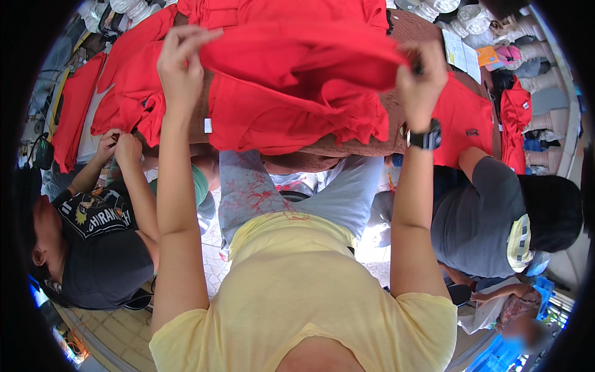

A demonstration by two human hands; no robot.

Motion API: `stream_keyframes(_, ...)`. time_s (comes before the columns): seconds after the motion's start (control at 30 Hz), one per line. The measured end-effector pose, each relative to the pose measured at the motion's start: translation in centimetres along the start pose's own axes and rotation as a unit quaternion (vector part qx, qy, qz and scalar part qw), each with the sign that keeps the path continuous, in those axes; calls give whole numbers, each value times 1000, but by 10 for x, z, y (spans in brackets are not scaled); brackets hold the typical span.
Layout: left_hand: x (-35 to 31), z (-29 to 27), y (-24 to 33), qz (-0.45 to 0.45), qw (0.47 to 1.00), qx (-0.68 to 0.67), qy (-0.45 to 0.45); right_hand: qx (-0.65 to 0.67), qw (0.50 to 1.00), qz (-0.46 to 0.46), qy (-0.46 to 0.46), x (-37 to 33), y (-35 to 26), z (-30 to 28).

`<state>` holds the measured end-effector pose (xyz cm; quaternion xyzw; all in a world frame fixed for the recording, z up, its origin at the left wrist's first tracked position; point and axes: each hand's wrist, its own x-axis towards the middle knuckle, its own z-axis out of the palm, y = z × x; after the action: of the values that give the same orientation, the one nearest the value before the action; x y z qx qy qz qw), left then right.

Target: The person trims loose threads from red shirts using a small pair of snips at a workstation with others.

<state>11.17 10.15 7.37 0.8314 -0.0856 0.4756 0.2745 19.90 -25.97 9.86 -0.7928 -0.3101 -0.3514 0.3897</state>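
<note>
A red fabric garment is stretched out in the air above the brown-covered table, its upper part blurred by motion. My left hand pinches its left edge, with the fingertips pressed on the cloth. My right hand grips the right edge, fingers curled. A small dark thing shows among those right fingers, too blurred to make out. The garment's lower folds hang in a loose bunch near the table's front edge. A dark watch sits on my right wrist.
More red garments lie on the brown table cover at left, back and right. One co-worker works close on my left, another on my right. White thread cones line the right side. Red thread scraps lie on my lap.
</note>
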Motion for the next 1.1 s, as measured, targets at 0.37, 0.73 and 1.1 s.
stream_keyframes(0.37,-125,-17,46,-189,977,1,-97,99,951,218,-197,-117,-26,8)
stream_keyframes(0.73,-147,65,77,-191,951,-33,-240,126,922,318,-183,-146,-43,90)
stream_keyframes(1.1,-123,142,70,-250,917,-158,-268,331,856,396,-29,-183,-19,99)
